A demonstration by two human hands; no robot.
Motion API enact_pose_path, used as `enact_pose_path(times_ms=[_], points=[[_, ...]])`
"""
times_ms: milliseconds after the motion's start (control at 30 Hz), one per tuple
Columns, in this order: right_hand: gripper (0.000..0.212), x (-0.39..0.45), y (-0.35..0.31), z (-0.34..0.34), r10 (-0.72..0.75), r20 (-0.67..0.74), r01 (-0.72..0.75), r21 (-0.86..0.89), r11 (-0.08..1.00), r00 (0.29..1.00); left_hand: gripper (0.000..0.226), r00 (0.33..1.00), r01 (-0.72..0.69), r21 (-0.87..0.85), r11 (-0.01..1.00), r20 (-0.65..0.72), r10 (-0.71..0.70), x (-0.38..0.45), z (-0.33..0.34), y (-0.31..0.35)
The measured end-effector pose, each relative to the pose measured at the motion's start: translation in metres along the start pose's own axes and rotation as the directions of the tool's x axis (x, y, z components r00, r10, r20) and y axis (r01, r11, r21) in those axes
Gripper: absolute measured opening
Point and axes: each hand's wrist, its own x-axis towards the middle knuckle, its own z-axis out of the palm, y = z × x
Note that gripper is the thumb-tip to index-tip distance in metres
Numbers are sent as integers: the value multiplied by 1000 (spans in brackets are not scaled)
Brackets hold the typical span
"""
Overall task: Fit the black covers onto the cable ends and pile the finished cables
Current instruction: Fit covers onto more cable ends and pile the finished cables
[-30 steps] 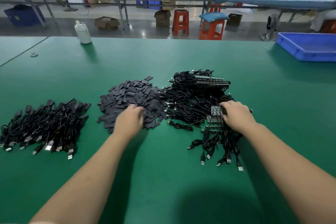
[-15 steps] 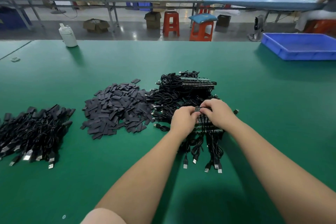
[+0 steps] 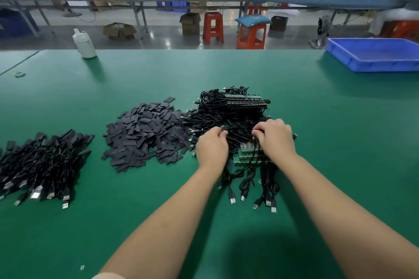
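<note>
Fingertips of the left hand (image 3: 212, 148) and right hand (image 3: 275, 140) are buried in the unfinished cables (image 3: 235, 120) at centre frame; what is gripped cannot be told.

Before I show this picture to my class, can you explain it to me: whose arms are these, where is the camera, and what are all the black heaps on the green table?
The camera sits on a worker's head, looking down at their own bare arms. The left hand and right hand are both digging into a tangle of unfinished cables with small green circuit boards at their ends. What each hand grips is hidden. Left of that lies a heap of loose black covers, and further left a pile of finished cables. All rest on the green table. A blue tray sits far right, a white bottle far left.
</note>
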Motion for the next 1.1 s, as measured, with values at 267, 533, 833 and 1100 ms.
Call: enact_pose_path(times_ms=[267,533,833,1100], points=[[38,-28,-56,-6,-170,301,-162,817,553,938,18,968,-111,-190,976,203,149,10,-77,-20],[15,-67,-130,53,-128,381,-329,894,303,916,7,942,88,-250,964,336,2,13,-96,-65],[14,-76,-146,86,-1,534,-474,751,459,846,19,973,65,41,997,220,-72,8,-89,-134],[10,-87,-140,98,-2,612,-575,746,336,791,36,990,-111,522,846,137,45,-6,-80,-184]])
